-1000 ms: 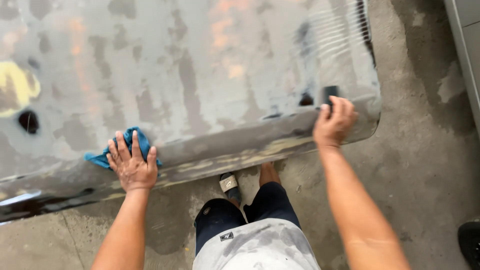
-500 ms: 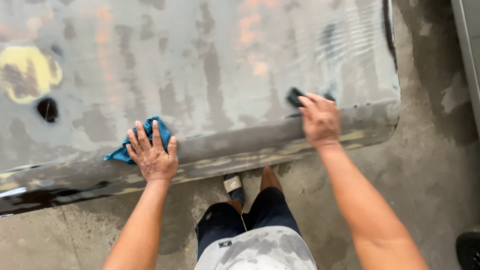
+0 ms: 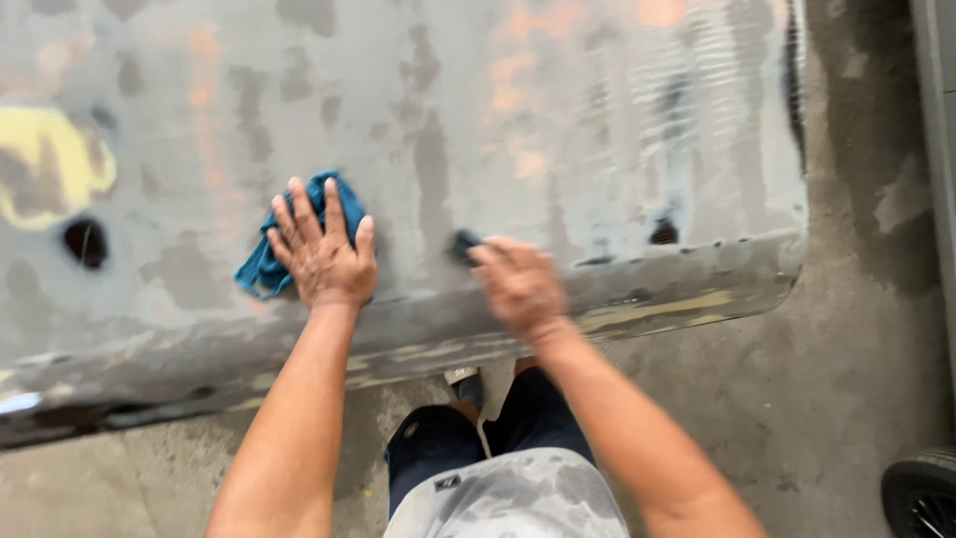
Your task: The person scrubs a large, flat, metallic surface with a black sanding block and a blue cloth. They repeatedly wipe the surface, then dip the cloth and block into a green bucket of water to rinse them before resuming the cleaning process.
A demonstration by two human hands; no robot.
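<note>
Surface: large grey sanded metal car body panel (image 3: pixel 558 130), patched with darker filler, yellow and orange spots, lying over a stained concrete floor (image 3: pixel 856 379). Left hand (image 3: pixel 324 254), fingers spread flat, presses a crumpled blue cloth (image 3: pixel 261 264) onto the panel. Right hand (image 3: pixel 518 284), blurred, curls over a small dark block (image 3: pixel 464 245) just right of the cloth.

No package, label, sign or screen shows anywhere in the view.
</note>
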